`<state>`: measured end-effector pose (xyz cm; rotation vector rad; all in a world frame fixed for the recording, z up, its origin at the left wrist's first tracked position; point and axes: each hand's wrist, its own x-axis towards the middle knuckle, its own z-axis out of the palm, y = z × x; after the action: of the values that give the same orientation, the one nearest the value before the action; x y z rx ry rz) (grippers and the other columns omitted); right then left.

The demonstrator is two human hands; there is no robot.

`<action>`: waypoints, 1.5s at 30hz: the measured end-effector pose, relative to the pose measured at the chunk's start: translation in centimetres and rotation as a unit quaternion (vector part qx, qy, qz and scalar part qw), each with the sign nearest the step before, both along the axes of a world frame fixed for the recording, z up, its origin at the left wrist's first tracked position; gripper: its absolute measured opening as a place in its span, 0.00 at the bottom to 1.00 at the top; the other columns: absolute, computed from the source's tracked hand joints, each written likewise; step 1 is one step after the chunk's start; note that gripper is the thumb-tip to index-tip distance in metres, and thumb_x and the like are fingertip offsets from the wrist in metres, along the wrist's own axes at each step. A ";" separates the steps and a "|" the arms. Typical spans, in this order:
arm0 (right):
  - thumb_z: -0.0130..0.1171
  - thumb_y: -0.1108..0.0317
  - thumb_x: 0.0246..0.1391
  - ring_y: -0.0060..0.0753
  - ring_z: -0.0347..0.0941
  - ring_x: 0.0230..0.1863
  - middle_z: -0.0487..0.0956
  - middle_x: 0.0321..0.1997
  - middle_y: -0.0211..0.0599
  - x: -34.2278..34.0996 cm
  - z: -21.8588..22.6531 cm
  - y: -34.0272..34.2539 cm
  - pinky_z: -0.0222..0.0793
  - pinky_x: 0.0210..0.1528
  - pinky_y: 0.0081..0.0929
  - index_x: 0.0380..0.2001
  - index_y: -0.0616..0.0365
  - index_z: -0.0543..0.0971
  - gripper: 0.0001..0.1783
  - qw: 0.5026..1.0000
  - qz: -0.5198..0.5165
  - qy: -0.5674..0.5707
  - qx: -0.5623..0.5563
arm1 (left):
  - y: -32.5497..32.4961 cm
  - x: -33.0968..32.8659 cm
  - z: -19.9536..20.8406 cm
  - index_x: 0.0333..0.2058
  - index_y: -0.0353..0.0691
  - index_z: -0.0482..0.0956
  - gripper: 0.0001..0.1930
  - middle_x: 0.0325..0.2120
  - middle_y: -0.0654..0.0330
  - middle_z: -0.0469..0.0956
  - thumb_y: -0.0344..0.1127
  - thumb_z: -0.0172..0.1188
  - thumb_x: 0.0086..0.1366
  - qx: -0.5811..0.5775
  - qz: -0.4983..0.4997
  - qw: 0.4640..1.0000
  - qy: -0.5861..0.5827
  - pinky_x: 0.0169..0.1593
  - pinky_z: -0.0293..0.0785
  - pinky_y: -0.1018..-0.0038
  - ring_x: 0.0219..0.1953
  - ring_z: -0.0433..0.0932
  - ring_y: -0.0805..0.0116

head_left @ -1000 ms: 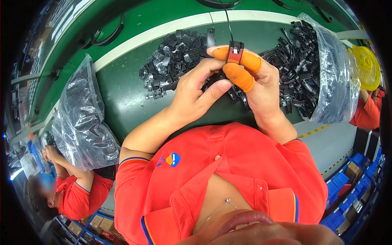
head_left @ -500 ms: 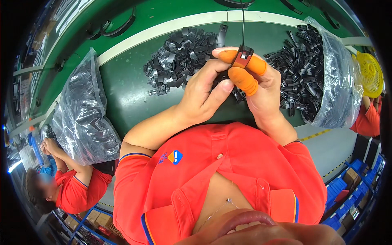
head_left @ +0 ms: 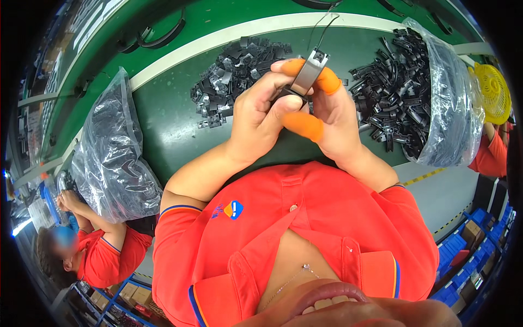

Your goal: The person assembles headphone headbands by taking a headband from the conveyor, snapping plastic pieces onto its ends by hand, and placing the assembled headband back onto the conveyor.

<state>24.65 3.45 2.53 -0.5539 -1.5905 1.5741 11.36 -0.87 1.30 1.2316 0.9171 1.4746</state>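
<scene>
My left hand (head_left: 256, 114) and my right hand (head_left: 338, 120) meet over the green worktop, both closed around one small black part (head_left: 309, 72) with a smooth, shiny face. It is held tilted, and a thin dark wire (head_left: 324, 31) rises from its top end. My left thumb presses the lower end, which my fingers partly hide. Orange finger cots (head_left: 304, 126) cover my right thumb and forefinger; another orange cot shows behind the part. Beyond my left hand lies a heap of flat black pieces (head_left: 239, 71). A heap of longer, curved black pieces (head_left: 395, 92) lies beside my right hand.
Clear plastic bags stand at both sides: one filled with dark parts (head_left: 111, 158) at left, one (head_left: 452, 103) at right beside the curved pieces. A yellow basket (head_left: 493, 92) sits far right. Black headbands (head_left: 163, 35) lie beyond the pale worktop edge (head_left: 218, 41). A co-worker (head_left: 103, 250) works at left.
The part has turned in my hands, so its long shiny face now shows. My right thumb has shifted left and down, and the wire now bends aside at its top.
</scene>
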 end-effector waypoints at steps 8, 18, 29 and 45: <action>0.61 0.71 0.46 0.23 0.69 0.46 0.71 0.50 0.35 1.8 0.4 0.5 0.64 0.47 0.22 0.46 0.62 0.69 0.22 0.991 0.012 -0.096 0.087 | -0.4 0.0 0.1 0.47 0.33 0.70 0.18 0.36 0.57 0.75 0.42 0.48 0.66 -0.052 -0.063 0.996 -0.019 0.44 0.68 0.76 0.39 0.73 0.70; 0.57 0.65 0.49 0.35 0.76 0.38 0.77 0.41 0.40 1.6 -0.3 0.1 0.73 0.40 0.25 0.33 0.66 0.75 0.14 0.955 -0.024 -0.103 0.277 | -0.7 0.1 0.9 0.32 0.37 0.78 0.21 0.26 0.59 0.78 0.49 0.65 0.48 0.097 0.025 0.965 0.244 0.32 0.72 0.73 0.28 0.77 0.62; 0.61 0.72 0.41 0.33 0.76 0.40 0.78 0.40 0.39 2.4 -0.5 1.7 0.70 0.45 0.27 0.35 0.66 0.76 0.15 0.922 -0.010 -0.128 0.365 | 0.4 0.0 2.4 0.38 0.36 0.75 0.22 0.29 0.58 0.78 0.47 0.65 0.49 -0.042 -0.154 0.971 0.176 0.39 0.72 0.73 0.33 0.77 0.66; 0.50 0.72 0.52 0.35 0.72 0.45 0.75 0.43 0.44 2.6 -1.6 0.2 0.67 0.50 0.29 0.40 0.70 0.71 0.13 0.980 -0.022 -0.118 0.161 | 0.6 0.3 1.8 0.39 0.33 0.73 0.20 0.34 0.59 0.73 0.41 0.63 0.52 -0.011 -0.059 0.953 0.296 0.41 0.69 0.75 0.36 0.72 0.72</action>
<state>27.20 3.70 0.93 -0.6078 -1.9507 1.2170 11.70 -0.26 3.08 1.7222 1.2169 1.0028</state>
